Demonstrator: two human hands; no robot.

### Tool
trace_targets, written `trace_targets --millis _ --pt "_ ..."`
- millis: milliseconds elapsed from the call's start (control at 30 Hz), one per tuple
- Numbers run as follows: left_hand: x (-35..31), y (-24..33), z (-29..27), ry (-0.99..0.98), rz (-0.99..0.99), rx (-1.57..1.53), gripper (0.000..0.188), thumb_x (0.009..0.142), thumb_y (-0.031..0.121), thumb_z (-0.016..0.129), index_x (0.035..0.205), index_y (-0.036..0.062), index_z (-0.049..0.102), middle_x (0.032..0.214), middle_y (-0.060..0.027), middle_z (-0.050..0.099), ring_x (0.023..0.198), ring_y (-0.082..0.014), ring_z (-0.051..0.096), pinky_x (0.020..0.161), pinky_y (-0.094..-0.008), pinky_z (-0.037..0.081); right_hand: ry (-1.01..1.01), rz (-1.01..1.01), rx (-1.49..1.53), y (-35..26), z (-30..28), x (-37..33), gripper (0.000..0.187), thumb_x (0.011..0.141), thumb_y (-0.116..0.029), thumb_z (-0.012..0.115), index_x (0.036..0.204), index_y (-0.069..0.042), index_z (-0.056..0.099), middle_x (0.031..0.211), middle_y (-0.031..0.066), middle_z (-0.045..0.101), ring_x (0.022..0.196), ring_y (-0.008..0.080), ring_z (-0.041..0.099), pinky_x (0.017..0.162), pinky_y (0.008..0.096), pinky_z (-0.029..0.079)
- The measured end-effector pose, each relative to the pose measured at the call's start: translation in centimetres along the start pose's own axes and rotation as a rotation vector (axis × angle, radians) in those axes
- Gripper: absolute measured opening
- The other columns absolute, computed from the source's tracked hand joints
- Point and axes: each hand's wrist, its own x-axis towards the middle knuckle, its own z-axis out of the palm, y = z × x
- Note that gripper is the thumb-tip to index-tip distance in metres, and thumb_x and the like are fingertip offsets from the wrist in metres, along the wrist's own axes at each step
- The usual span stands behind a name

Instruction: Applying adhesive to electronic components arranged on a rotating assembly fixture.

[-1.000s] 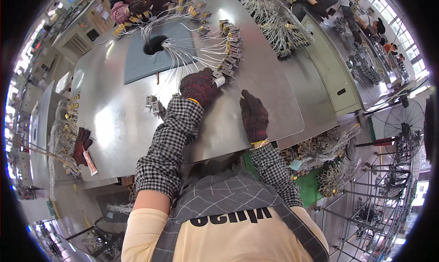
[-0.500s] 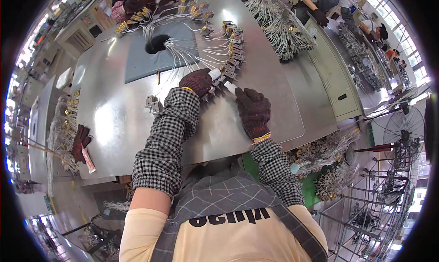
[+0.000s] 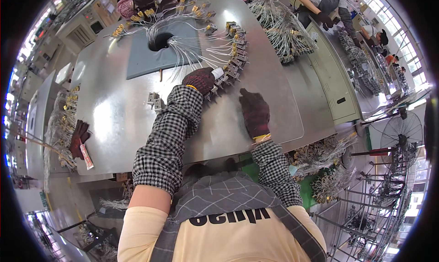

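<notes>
My left hand point(image 3: 200, 80), in a dark knit glove with a checked sleeve, is closed around a small white cylinder point(image 3: 218, 73) beside a curved row of metal connectors point(image 3: 231, 61) on white wires. The wires point(image 3: 194, 52) fan out from a round hole point(image 3: 158, 42) in a grey mat. My right hand point(image 3: 254, 112), gloved the same, lies flat on the steel table point(image 3: 123, 120) just right of the connector row, holding nothing.
Small metal brackets point(image 3: 154, 100) sit left of my left arm. A spare dark glove and a tag point(image 3: 80, 138) lie near the table's left edge. Wire bundles point(image 3: 279, 24) are heaped at the far right. Other people point(image 3: 320, 1) work beyond the table.
My right hand has slid forward and left toward the connector row. The left hand stays at the connectors with the white cylinder.
</notes>
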Motion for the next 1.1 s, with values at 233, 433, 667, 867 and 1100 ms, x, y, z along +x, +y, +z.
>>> trace_targets --millis 233,433,667,867,1100 --pt "-0.3 0.5 0.0 0.032 -0.013 -0.053 0.041 0.094 0.033 0.046 0.119 0.0042 0.062 0.113 -0.0197 0.066 0.104 -0.0351 0.065 0.092 -0.0460 0.049 0.082 0.153 0.334 -2.3 -0.9 -0.4 0.017 0.089 -0.024 0.063 0.103 -0.016 0.070 0.099 0.0079 0.071 0.087 0.0245 0.066 0.078 0.0380 0.053" --pt "2.5 -2.8 2.1 0.083 0.283 0.136 0.029 0.088 0.017 0.053 0.108 -0.0021 0.062 0.101 -0.0216 0.066 0.098 -0.0360 0.065 0.086 -0.0435 0.052 -0.038 -0.098 -0.048 1.5 2.4 -2.2 0.023 0.088 -0.017 0.065 0.109 -0.010 0.068 0.095 0.0102 0.068 0.082 0.0299 0.065 0.072 0.0404 0.053" --pt "-0.1 -0.5 0.1 0.093 0.100 0.009 0.047 0.097 0.040 0.041 0.117 0.0026 0.061 0.116 -0.0231 0.064 0.107 -0.0385 0.061 0.094 -0.0448 0.047 -0.119 -0.162 -0.161 -3.4 -0.9 -2.7 0.036 0.083 -0.025 0.066 0.118 -0.018 0.062 0.091 0.0070 0.063 0.074 0.0262 0.063 0.059 0.0406 0.050" --pt "0.3 -1.0 0.5 0.055 0.022 -0.005 0.057 0.098 0.050 0.039 0.120 0.0027 0.061 0.118 -0.0230 0.064 0.111 -0.0385 0.060 0.096 -0.0442 0.045 -0.133 -0.079 -0.137 -2.8 0.8 -3.8 0.027 0.087 -0.026 0.062 0.111 -0.014 0.063 0.094 0.0060 0.065 0.077 0.0264 0.063 0.064 0.0414 0.051" --pt "-0.7 -0.7 -0.1 0.218 0.186 0.241 0.032 0.088 0.027 0.052 0.110 0.0051 0.060 0.100 -0.0228 0.067 0.094 -0.0381 0.066 0.083 -0.0477 0.051 -0.028 0.016 -0.087 -1.0 1.2 -4.4 0.018 0.093 -0.030 0.056 0.099 -0.015 0.063 0.084 0.0106 0.066 0.066 0.0305 0.065 0.059 0.0463 0.053"
